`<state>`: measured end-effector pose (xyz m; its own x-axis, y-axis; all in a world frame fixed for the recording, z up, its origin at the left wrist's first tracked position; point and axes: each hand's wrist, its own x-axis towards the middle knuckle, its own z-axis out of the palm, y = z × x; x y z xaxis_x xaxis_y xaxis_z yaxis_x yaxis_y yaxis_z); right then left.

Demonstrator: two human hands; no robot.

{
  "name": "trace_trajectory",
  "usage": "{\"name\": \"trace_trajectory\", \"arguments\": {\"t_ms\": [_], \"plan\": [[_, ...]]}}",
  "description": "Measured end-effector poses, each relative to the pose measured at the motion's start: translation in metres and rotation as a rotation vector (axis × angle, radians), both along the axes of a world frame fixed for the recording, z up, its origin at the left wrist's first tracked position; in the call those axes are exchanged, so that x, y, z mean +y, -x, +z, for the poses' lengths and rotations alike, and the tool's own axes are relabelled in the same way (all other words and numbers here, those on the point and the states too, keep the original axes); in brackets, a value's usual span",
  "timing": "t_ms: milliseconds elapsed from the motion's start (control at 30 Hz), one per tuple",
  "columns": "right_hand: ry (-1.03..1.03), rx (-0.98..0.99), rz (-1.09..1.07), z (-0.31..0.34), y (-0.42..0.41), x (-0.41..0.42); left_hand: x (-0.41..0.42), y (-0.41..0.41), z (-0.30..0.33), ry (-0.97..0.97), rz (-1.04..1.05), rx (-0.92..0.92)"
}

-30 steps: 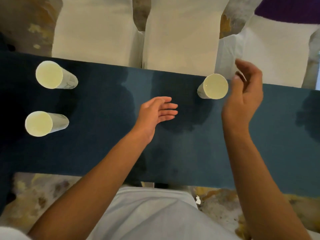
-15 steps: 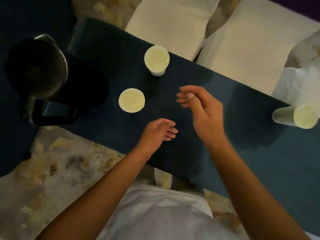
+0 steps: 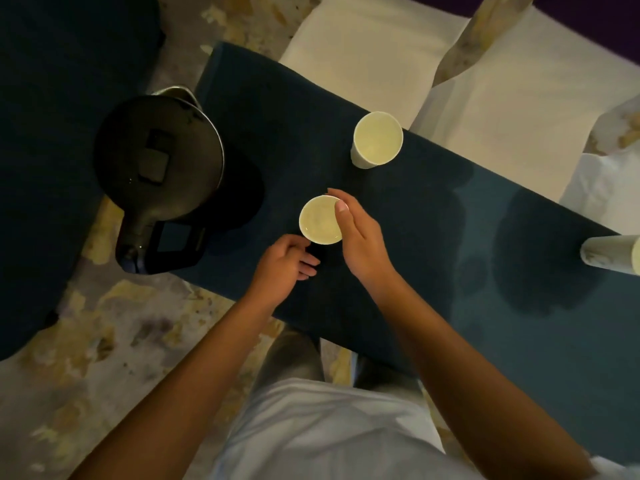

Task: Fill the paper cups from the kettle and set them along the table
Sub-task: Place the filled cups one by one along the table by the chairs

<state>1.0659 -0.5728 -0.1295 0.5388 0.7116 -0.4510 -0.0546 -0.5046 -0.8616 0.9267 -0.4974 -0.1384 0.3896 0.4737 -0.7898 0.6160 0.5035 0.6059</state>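
Observation:
A black kettle (image 3: 157,174) with its lid shut stands at the left end of the dark blue table (image 3: 433,237). Three pale paper cups are on the table: a near cup (image 3: 318,221), a far cup (image 3: 376,139), and one cup (image 3: 609,254) at the right edge of view. My right hand (image 3: 360,237) grips the near cup from its right side, thumb and fingers curled round the rim. My left hand (image 3: 287,263) hovers just below that cup with its fingers loosely curled, holding nothing.
White covered chairs (image 3: 374,46) line the far side of the table. A dark blue surface (image 3: 52,133) lies to the left of the kettle. A patterned floor (image 3: 104,341) shows below the table's near edge.
My view swung left from the right cup to the kettle end. My right hand moved from the far-right cup to the near cup and took hold of it; my left hand followed.

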Motion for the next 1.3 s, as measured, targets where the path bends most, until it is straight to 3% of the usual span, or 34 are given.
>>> {"name": "trace_trajectory", "arguments": {"t_ms": [367,467,600,700,967,1300], "plan": [[-0.023,-0.17,-0.16,-0.001,0.017,0.0,0.022,-0.016,0.001,-0.047,-0.089,0.026],[-0.054,-0.174,-0.253,0.006,0.019,-0.004,0.02,-0.02,0.002,-0.031,-0.029,0.007],[-0.083,-0.147,-0.305,0.021,0.017,-0.014,0.01,-0.035,0.01,0.165,0.219,-0.107],[-0.107,-0.158,-0.34,0.032,0.01,-0.032,-0.005,-0.053,0.02,0.317,0.286,-0.172],[-0.144,-0.182,-0.51,0.055,-0.015,-0.102,-0.067,-0.099,0.047,0.323,0.143,-0.208],[-0.229,-0.106,-0.691,0.097,-0.053,-0.236,-0.206,-0.155,0.093,0.28,0.018,-0.237]]}}
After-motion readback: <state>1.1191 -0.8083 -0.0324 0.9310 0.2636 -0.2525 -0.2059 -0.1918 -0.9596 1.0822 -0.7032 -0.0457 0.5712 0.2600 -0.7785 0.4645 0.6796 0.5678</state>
